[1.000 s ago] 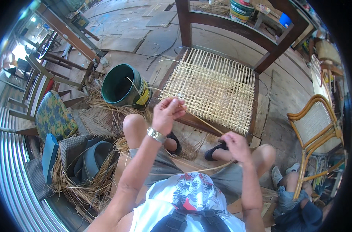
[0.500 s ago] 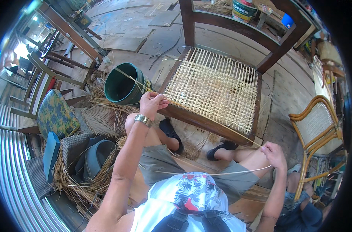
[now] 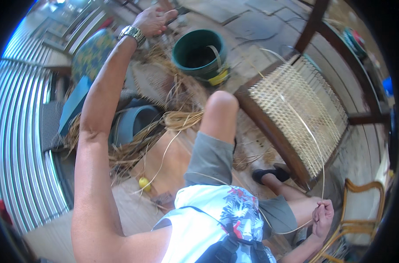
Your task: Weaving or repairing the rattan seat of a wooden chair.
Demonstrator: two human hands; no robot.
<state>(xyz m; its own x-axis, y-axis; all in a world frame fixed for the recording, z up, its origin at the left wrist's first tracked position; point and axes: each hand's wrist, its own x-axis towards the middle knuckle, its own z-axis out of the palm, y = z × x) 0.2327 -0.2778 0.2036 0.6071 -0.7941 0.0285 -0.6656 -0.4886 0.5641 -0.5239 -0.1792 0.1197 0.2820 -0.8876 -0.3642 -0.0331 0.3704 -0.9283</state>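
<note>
While the left arm reaches far out to the upper left, the person's right hand (image 3: 323, 218) is low by the right knee, fingers curled closed around a pale cane strand (image 3: 314, 136). From that fist the strand climbs in a loose bow over the woven cane seat (image 3: 302, 116); another length sags from the fist toward the lap. Left hand (image 3: 153, 22): lifted beyond the green bucket (image 3: 180, 50), fingers partly bent, blurred; cannot tell whether it grips anything.

The seat lies ahead and to the right, set in a dark wooden chair frame (image 3: 276, 133), with its near corner just beyond the knees. Short loose end (image 3: 273, 53) curving out near the seat's back-left corner. A coil of cane (image 3: 182, 119) beside the left thigh.

On handling, judged from the slack: the right fist would do best to hold firmly without crushing, letting the strand lie flat and untwisted. An even, gradual pull seems safer than a jerk, since thin cane may kink or split at the frame's edge. Worth keeping the sagging length off the knee and shoe, and the left hand's path clear of the bucket rim.
</note>
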